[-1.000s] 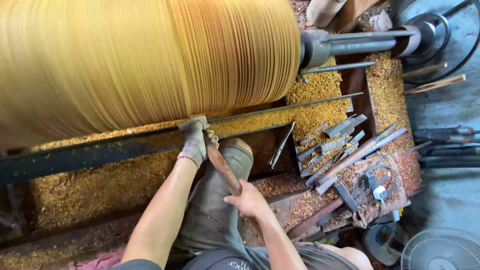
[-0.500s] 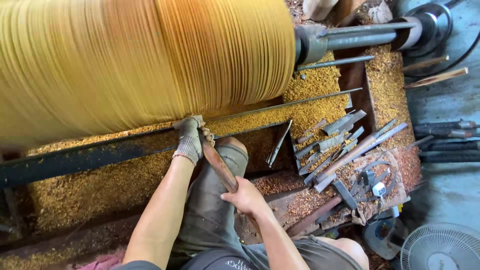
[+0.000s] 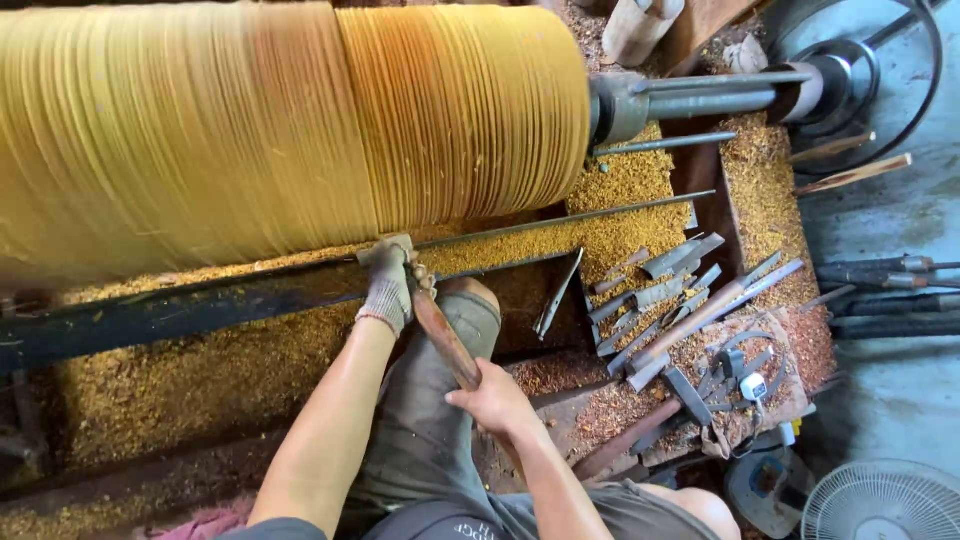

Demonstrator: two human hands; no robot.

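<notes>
Both hands (image 3: 392, 285) on chisel (image 3: 445, 340)

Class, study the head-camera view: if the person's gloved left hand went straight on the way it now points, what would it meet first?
The left hand, resting on the dark tool-rest bar, points up the picture, so it would probably meet the big yellow wooden cylinder on the lathe first. The gap between them looks small, though depth is unclear.

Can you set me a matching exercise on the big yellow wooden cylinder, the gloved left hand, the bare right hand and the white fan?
Things:
1. big yellow wooden cylinder
2. gloved left hand
3. bare right hand
4. white round fan

Places:
A. bottom right corner
B. on the dark metal rest bar
C. gripping the brown wooden tool handle
D. across the top

Pairs: 1-D, 2-B, 3-C, 4-A
</notes>
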